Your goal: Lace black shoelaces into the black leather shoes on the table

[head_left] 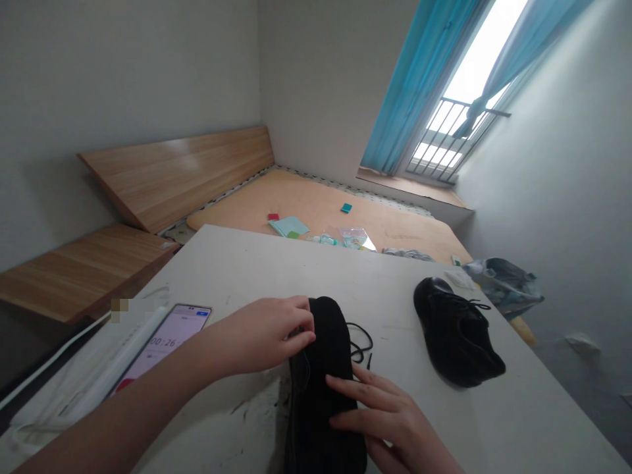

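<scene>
A black lace-up shoe (330, 355) lies on the white table in front of me, its flat, dull black side facing up. My left hand (284, 332) has its fingers curled round the far left edge of this shoe. Resting on the shoe's right side is my right hand (382, 411), fingers apart and fairly straight. A loose black lace (364, 342) trails onto the table beyond the right edge. The near end of the shoe runs out of the picture. Farther right, a second black shoe (457, 336) stands upright with its laces tied.
A phone (180, 326) showing a running timer lies at the left on a white packet (89, 382). Behind the white table (237, 263) is a bed (316, 197) with small items on it. A plastic bag (508, 280) sits past the right edge.
</scene>
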Motion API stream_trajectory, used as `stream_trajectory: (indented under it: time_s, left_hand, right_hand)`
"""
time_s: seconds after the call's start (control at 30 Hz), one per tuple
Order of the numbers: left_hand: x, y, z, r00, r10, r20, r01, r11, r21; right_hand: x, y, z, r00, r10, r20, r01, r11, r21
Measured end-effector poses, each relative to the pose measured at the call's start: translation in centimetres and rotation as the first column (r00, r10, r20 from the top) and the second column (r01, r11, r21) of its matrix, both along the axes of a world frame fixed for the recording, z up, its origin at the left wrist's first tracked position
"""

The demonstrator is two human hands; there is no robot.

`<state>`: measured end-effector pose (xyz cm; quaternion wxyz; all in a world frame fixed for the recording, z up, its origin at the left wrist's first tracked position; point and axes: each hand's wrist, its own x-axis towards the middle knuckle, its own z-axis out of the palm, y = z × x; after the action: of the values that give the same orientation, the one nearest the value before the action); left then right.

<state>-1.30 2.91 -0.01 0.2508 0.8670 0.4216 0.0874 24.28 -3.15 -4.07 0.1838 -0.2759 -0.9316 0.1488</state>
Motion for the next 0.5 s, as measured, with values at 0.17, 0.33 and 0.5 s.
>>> stream_trajectory:
  time_s: [0.17, 0.33, 0.5]
  left_hand:
    - [0.7, -0.2, -0.2, 0.994, -0.063, 0.084, 0.057, 0.996, 0.068]
    - [1.5, -0.4, -1.2, 0.989, -0.147, 0.013, 0.146, 0.989, 0.029]
    - [1.6, -0.3, -1.5, 0.991, -0.136, 0.001, 0.136, 0.990, 0.041]
  right_hand:
    - [-0.1, -0.4, -1.4, 0.997, -0.069, -0.015, 0.067, 0.992, -0.106]
    - [3.2, 0.3, -2.4, 0.949, -0.298, -0.099, 0.242, 0.896, -0.372]
    - [4.4, 2.6, -5.1, 0.852, -0.475, 0.219, 0.522, 0.756, -0.395]
